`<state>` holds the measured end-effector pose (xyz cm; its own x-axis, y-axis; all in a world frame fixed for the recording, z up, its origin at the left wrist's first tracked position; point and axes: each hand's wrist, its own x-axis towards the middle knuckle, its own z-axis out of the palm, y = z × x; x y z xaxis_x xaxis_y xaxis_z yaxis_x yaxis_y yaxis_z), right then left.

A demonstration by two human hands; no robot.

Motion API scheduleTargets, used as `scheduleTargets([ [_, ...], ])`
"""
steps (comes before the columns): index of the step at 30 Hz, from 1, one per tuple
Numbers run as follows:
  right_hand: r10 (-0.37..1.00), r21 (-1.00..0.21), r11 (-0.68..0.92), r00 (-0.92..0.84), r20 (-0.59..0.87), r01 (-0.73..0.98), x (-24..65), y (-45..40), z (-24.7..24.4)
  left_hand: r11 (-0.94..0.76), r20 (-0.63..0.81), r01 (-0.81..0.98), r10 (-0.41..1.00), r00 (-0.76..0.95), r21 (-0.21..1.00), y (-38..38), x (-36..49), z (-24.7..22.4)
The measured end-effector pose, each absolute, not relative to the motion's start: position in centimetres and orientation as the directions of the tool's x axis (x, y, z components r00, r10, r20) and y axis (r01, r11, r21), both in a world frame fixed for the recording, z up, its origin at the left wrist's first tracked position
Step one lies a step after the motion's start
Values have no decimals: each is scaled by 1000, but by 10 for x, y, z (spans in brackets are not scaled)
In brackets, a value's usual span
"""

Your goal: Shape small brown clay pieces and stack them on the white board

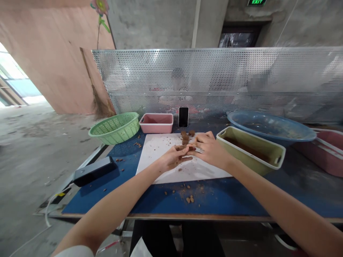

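Note:
My left hand (175, 157) and my right hand (210, 150) meet over a white board (152, 150). Their fingertips close together on a small brown lump (191, 148), mostly covered by the fingers. Its exact kind cannot be made out. Just behind the hands, several rounded brown lumps (185, 138) sit in a cluster on the board. Brown crumbs are scattered around them. Beside my right hand stands an olive-green bin (241, 157) with a white rim and something brown inside.
At the back are a green basket (118, 130), a pink bin (157, 125) and an upright phone (183, 117). A blue basin (270, 125) and another pink bin (327, 153) stand right. A dark box (93, 170) lies left; brown bits (190, 198) lie in front. A perforated metal screen (160, 78) rises behind.

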<state>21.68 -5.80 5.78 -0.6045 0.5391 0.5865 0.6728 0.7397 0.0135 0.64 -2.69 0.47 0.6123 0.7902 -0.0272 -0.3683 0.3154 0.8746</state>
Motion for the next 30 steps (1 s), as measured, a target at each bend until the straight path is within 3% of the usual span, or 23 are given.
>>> scheduleTargets([
  [5,556,20,720,-595,580,694,217,-51,48,376,-81,-406,808,583,833,-26,7,4],
  [16,444,112,766,-647,620,633,210,-45,27,401,-90,-409,795,600,820,-25,9,1],
  [20,478,13,773,-594,647,635,209,-39,27,407,-89,-439,806,585,801,-29,9,6],
  [23,514,-65,779,-574,638,624,205,-38,24,481,-105,-500,788,607,720,-32,9,13],
  [30,519,141,749,-705,483,647,180,-61,34,460,-78,-653,847,525,602,-25,27,18],
])
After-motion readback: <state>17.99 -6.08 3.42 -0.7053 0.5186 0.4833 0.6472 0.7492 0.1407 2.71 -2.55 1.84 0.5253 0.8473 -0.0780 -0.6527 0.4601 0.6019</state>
